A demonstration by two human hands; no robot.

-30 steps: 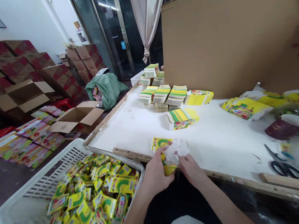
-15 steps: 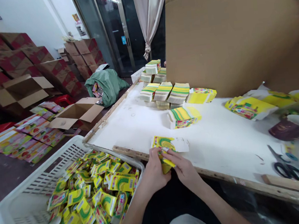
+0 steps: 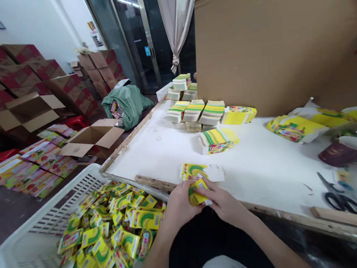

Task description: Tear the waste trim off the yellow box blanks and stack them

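Note:
Between my two hands, just over the table's front edge, is a small yellow carton (image 3: 197,192) with green print and a white flap end. My left hand (image 3: 182,201) is closed around its left side. On the right end, the thumb and fingers of my right hand (image 3: 223,200) pinch it near the white flap. Just beyond my fingers, a flat printed carton blank (image 3: 215,173) lies on the white table (image 3: 255,156), partly covered by my hands. A white plastic basket (image 3: 22,243) at my left holds many similar yellow cartons (image 3: 94,237).
Stacks of carton blanks (image 3: 211,112) stand farther back, before a tall cardboard sheet (image 3: 271,46). To the right are yellow packs (image 3: 293,128), a dark mug (image 3: 339,153), scissors (image 3: 342,201) and a wooden strip (image 3: 345,218). Open boxes (image 3: 93,137) and a green sack (image 3: 129,105) sit left.
The yellow carton has turned in my hands, showing its face and a white flap at the right. My right hand has shifted slightly right and down; the view has moved a little.

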